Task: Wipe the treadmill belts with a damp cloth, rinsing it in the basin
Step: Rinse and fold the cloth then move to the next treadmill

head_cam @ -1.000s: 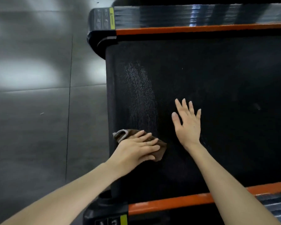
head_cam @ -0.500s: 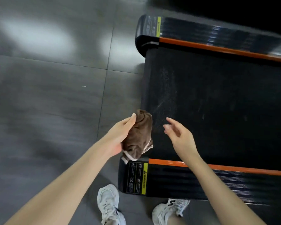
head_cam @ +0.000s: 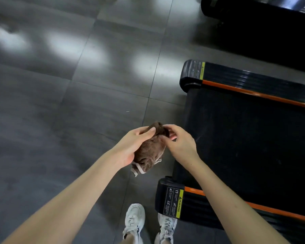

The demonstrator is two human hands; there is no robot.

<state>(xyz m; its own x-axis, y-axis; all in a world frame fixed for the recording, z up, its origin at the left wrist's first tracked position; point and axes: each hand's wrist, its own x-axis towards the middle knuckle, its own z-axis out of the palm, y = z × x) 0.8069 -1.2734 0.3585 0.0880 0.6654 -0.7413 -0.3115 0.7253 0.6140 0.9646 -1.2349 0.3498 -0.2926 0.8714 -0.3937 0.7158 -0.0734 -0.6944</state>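
Note:
A bunched brown cloth point(head_cam: 149, 151) with a pale trim is held in the air over the floor, just left of the treadmill's rear end. My left hand point(head_cam: 132, 145) cups and grips it from the left. My right hand point(head_cam: 179, 140) pinches its upper corner with thumb and fingertips. The black treadmill belt point(head_cam: 245, 138) lies to the right, framed by orange-striped side rails point(head_cam: 253, 93). No basin is in view.
Grey tiled floor point(head_cam: 69, 111) spreads to the left and ahead. A second dark treadmill point(head_cam: 262, 27) stands at the top right. My two white shoes point(head_cam: 134, 221) stand on the floor beside the near rail's end cap point(head_cam: 169, 198).
The cloth has left the belt and come up in my left hand. My right hand lifted off the belt and took hold of the cloth's top. The view swung left, away from the treadmill.

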